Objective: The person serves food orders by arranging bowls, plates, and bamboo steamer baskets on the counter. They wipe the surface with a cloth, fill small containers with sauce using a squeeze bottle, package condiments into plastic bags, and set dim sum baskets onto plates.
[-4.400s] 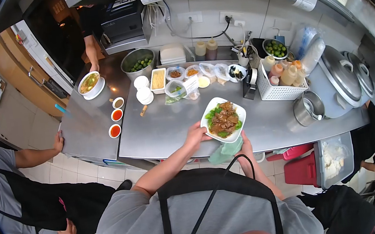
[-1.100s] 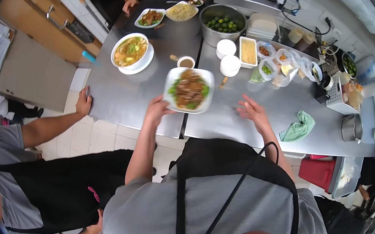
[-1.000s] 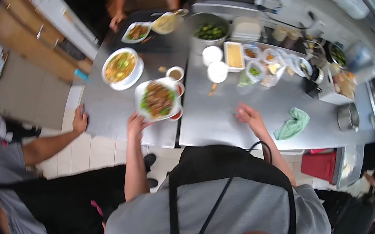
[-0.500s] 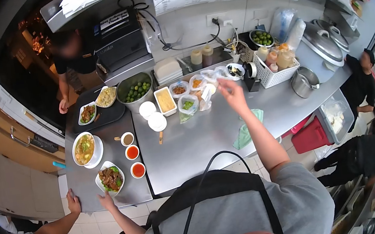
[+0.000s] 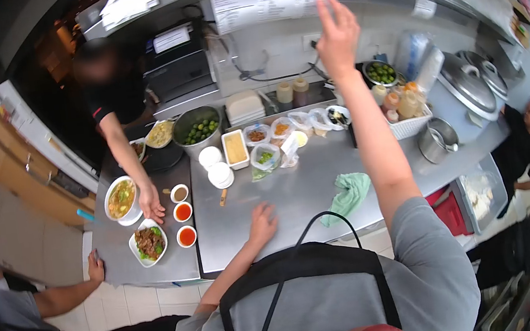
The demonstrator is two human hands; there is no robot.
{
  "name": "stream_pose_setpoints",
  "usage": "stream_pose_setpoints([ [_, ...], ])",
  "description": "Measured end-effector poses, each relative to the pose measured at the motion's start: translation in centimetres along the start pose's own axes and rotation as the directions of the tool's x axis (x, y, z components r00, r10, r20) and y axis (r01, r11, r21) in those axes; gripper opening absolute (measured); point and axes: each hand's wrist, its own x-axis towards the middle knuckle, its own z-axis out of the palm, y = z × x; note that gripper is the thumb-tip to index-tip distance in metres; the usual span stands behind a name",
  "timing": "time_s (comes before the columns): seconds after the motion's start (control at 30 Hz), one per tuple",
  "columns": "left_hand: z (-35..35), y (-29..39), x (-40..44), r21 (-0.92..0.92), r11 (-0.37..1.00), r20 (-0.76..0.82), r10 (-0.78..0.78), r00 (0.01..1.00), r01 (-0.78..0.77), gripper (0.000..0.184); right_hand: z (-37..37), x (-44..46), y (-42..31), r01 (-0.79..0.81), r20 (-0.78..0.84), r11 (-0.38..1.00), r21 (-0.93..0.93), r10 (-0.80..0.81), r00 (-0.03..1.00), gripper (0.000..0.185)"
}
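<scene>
My right hand is raised in front of the wall sheets, just below the overhead shelf; its fingers are stretched apart with nothing in them. My left hand is low over the steel counter, its fingers loosely spread and holding nothing. A green cloth lies to the right of it. Farther back are white lidded tubs, a rectangular tub of pale yellow food and a plastic bag with chopped green pieces.
A co-worker's hand reaches across to a plate of meat and greens. Beside it stand a soup bowl and red sauce cups. Another person's hand is at the counter's left edge. A metal pot stands right.
My right hand has risen from above the counter towards the shelf. My left hand has moved right, away from the meat plate. The co-worker across the counter has reached in to that plate.
</scene>
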Motion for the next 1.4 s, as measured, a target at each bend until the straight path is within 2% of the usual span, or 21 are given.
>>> stream_pose_setpoints([
  [0.03,-0.2,0.1,0.5,-0.036,0.999,0.037,-0.002,0.999,0.003,0.035,0.1,0.2,0.0,0.006,-0.003,0.999,0.037,-0.006,1.000,0.055],
  [0.1,-1.7,0.1,3.5,-0.041,0.998,-0.098,0.035,0.995,-0.039,0.034,-0.8,1.0,-0.6,0.003,-0.019,0.999,0.050,-0.002,1.000,0.049],
  [0.2,-9.3,4.2,10.8,-0.230,0.967,-0.358,0.022,0.933,-0.111,0.027,-1.6,0.7,-1.7,-0.030,-0.044,0.991,0.133,0.036,0.998,0.042],
  [0.23,-11.4,4.7,13.2,-0.121,0.982,-0.415,0.080,0.906,-0.142,0.027,-1.7,0.7,-1.8,-0.025,-0.037,0.988,0.151,0.031,0.999,0.042],
  [0.27,-13.0,4.9,15.9,0.020,0.954,-0.547,0.262,0.795,-0.300,0.030,-1.9,0.6,-2.0,-0.039,-0.031,0.985,0.168,0.045,0.999,0.040],
  [0.3,-15.5,7.8,17.2,-0.177,0.949,-0.534,0.132,0.835,-0.262,0.037,-1.9,0.3,-2.1,-0.054,-0.025,0.981,0.185,0.060,0.998,0.038],
  [0.43,-21.5,15.7,20.5,-0.180,0.960,-0.400,0.129,0.907,-0.216,0.044,-1.8,-0.4,-2.0,-0.080,0.008,0.974,0.212,0.080,0.997,0.037],
  [0.5,-22.4,16.0,21.8,-0.179,0.966,-0.326,0.123,0.937,-0.189,0.046,-1.9,-1.2,-1.5,-0.090,0.035,0.973,0.212,0.085,0.996,0.038],
  [0.6,-21.7,13.5,24.2,0.093,0.931,-0.538,0.346,0.769,-0.354,0.025,-1.7,-1.8,-0.8,-0.107,0.052,0.973,0.204,0.099,0.994,0.039],
  [0.63,-21.0,13.3,24.8,0.086,0.926,-0.533,0.354,0.769,-0.367,0.025,-1.8,-2.0,-0.3,-0.107,0.046,0.974,0.200,0.100,0.994,0.040],
  [0.7,-19.9,14.7,24.6,-0.055,0.942,-0.389,0.285,0.876,-0.330,0.024,-1.6,-1.9,0.4,-0.049,0.014,0.990,0.132,0.047,0.999,0.042],
  [0.73,-18.9,15.9,24.7,-0.242,0.903,-0.310,0.274,0.910,-0.354,0.029,-1.5,-1.8,0.4,-0.045,-0.002,0.992,0.115,0.046,0.999,0.042],
  [0.77,-17.8,17.2,25.1,-0.247,0.899,-0.308,0.281,0.909,-0.362,0.029,-1.5,-1.6,0.5,-0.043,-0.016,0.994,0.102,0.045,0.999,0.042],
  [0.83,-15.9,19.4,25.9,-0.172,0.841,-0.481,0.383,0.789,-0.513,0.029,-1.6,-0.8,1.2,-0.056,-0.014,0.990,0.130,0.059,0.998,0.043],
  [0.97,-15.0,21.8,29.0,-0.141,0.804,-0.613,0.388,0.688,-0.578,0.037,-2.3,1.7,2.9,-0.125,-0.100,0.975,0.182,0.145,0.984,0.044],
  [1.03,-15.0,22.5,29.9,-0.310,0.778,-0.593,0.291,0.751,-0.547,0.039,-2.9,3.4,3.4,-0.042,-0.144,0.991,0.124,0.060,0.988,0.046],
  [1.07,-15.0,23.1,29.8,-0.315,0.776,-0.588,0.292,0.754,-0.546,0.039,-2.6,4.2,4.4,0.002,-0.124,0.990,0.141,0.015,0.992,0.052],
  [1.13,-14.9,24.7,29.5,-0.595,0.632,-0.528,0.158,0.835,-0.496,0.036,-2.9,6.1,4.3,0.016,-0.028,0.996,0.082,-0.014,1.000,0.055],
  [1.2,-14.1,24.4,30.0,-0.631,0.613,-0.511,0.133,0.850,-0.475,0.034,-2.5,7.0,4.8,0.042,0.070,0.999,0.030,-0.044,0.997,0.059],
  [1.27,-13.6,24.3,30.0,-0.717,0.564,-0.458,0.062,0.887,-0.410,0.027,-1.9,7.6,5.5,0.051,0.156,0.992,0.115,-0.069,0.985,0.062],
  [1.4,-12.8,24.2,30.0,-0.831,0.409,-0.397,0.042,0.917,-0.378,0.021,-2.3,8.2,5.4,0.042,0.155,0.990,0.135,-0.063,0.986,0.062],
])
